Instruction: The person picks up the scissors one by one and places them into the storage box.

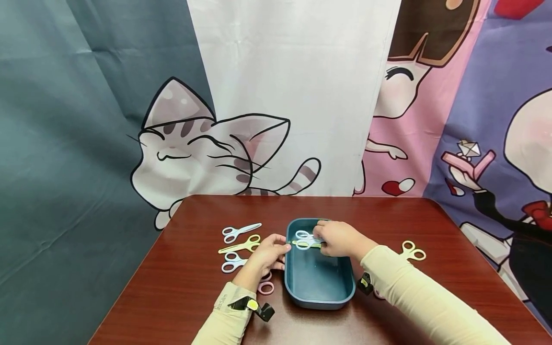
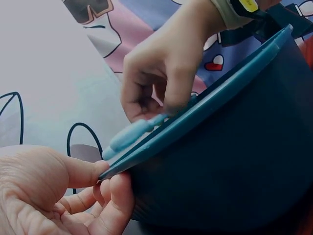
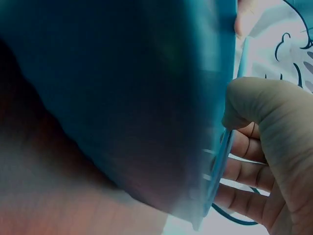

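My left hand [image 1: 269, 254] pinches the left rim of a dark blue rectangular tub [image 1: 319, 285], thumb on top and fingers beneath, as the left wrist view shows. Over the far part of the tub, my right hand [image 1: 338, 238] holds light blue scissors [image 1: 313, 241] by the blade end, their handle loops pointing left. Those loops [image 2: 129, 136] appear just above the rim in the left wrist view. Under them, a yellow-green piece [image 1: 316, 246] shows inside the tub, mostly covered. In the right wrist view, thumb and fingers grip the light blue scissors [image 3: 220, 169].
Left of the tub lie light blue scissors [image 1: 235, 233], yellow scissors [image 1: 241, 246], more light blue scissors [image 1: 233, 262] and pink scissors [image 1: 266, 287], partly behind my left arm. At right are yellow scissors [image 1: 413, 251] and a pink loop [image 1: 379, 294] beside my sleeve.
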The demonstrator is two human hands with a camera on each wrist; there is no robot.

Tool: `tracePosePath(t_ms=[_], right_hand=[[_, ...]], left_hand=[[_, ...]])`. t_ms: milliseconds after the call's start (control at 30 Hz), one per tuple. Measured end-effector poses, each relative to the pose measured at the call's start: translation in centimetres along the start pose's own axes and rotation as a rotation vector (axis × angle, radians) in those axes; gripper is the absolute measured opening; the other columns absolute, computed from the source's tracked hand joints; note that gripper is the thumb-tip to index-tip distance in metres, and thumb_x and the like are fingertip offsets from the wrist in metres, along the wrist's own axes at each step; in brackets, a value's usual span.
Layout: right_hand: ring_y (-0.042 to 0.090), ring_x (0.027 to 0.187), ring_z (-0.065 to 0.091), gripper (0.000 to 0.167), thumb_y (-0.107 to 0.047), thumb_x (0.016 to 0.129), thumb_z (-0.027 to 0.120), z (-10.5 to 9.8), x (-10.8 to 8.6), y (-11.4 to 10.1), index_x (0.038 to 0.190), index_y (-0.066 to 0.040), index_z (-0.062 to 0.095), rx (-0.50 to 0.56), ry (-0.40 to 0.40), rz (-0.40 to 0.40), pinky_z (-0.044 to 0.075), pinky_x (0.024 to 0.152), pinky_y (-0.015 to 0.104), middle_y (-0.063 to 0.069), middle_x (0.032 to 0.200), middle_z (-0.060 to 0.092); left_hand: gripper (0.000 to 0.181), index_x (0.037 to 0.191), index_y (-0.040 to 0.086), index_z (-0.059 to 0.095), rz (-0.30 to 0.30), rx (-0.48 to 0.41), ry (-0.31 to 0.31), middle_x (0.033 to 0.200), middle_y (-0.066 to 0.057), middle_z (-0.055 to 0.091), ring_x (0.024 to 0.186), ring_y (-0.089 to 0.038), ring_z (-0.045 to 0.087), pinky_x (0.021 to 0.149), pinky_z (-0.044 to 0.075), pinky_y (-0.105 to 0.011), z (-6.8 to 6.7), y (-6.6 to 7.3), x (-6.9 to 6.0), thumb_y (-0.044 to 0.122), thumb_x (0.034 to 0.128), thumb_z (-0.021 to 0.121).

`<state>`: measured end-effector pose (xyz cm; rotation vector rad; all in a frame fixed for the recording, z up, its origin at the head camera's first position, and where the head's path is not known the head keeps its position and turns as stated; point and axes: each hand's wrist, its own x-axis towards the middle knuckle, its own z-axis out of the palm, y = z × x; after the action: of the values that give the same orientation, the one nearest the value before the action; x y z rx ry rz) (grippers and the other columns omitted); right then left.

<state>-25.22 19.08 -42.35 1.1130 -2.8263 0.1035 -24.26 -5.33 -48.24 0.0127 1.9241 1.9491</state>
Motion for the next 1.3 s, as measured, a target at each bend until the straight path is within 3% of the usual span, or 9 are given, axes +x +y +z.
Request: tracePosePath(t_ms=[500, 867, 1300], right_hand=[[0.012, 0.064, 0.040, 0.015, -0.009, 0.076, 0.074, 4.0, -0.2, -1.5, 0.080, -0.016, 0.061, -0.026, -0.002, 0.001, 0.037, 0.057, 0.026, -0.005, 0.076, 0.045], [0.011, 0.063, 0.041, 0.012, -0.008, 0.077, 0.073, 4.6, 0.1, -2.0, 0.081, -0.016, 0.064, -0.059, -0.010, 0.011, 0.038, 0.056, 0.027, -0.006, 0.074, 0.046], [0.014, 0.067, 0.049, 0.011, -0.010, 0.078, 0.076, 5.2, 0.1, -2.1, 0.084, -0.013, 0.067, -0.108, -0.010, 0.037, 0.048, 0.059, 0.033, -0.002, 0.077, 0.053]], left_hand=[[0.031, 0.126, 0.002, 0.051, -0.003, 0.013, 0.011, 0.081, -0.005, 0.059, 0.056, -0.012, 0.054, 0.045, 0.051, -0.023, 0.0, 0.0, 0.1, 0.009, 0.0981, 0.064], [0.032, 0.127, 0.001, 0.049, -0.012, 0.002, 0.004, 0.082, -0.006, 0.060, 0.056, -0.011, 0.054, 0.045, 0.050, -0.023, -0.1, -0.1, 0.0, 0.009, 0.0985, 0.063], [0.034, 0.128, 0.000, 0.049, -0.008, 0.009, 0.001, 0.086, -0.010, 0.061, 0.056, -0.012, 0.054, 0.045, 0.051, -0.022, -0.1, 0.1, 0.0, 0.009, 0.0982, 0.063]])
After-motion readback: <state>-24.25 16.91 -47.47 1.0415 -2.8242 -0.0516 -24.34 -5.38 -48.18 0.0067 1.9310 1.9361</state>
